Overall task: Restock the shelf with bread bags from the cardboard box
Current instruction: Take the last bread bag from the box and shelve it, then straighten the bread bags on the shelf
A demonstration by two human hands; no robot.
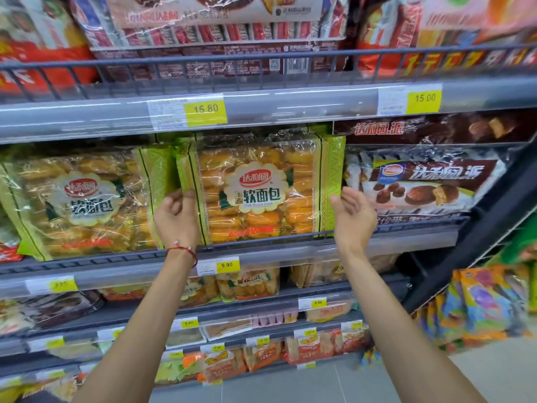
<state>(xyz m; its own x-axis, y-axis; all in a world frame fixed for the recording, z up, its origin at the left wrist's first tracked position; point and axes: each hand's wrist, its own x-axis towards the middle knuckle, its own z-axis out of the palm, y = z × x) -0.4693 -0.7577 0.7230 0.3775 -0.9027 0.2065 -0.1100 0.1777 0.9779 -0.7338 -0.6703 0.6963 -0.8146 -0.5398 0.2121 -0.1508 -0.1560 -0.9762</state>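
Observation:
A green-edged bread bag (255, 193) full of golden rolls stands upright on the middle shelf (261, 251), behind its wire rail. My left hand (177, 216), with a red string on the wrist, pinches the bag's left edge between thumb and curled fingers. My right hand (353, 213) is at the bag's right edge with the palm turned toward it and the fingers spread, fingertips just touching the plastic. A second, identical bread bag (84, 199) stands to the left on the same shelf. The cardboard box is out of view.
Chocolate pie bags (421, 181) fill the shelf right of the bread. The upper shelf (261, 106) with yellow price tags hangs close above the bags. Lower shelves hold smaller bread packs (247, 283). Colourful snack bags (488, 303) hang at the right, over grey floor.

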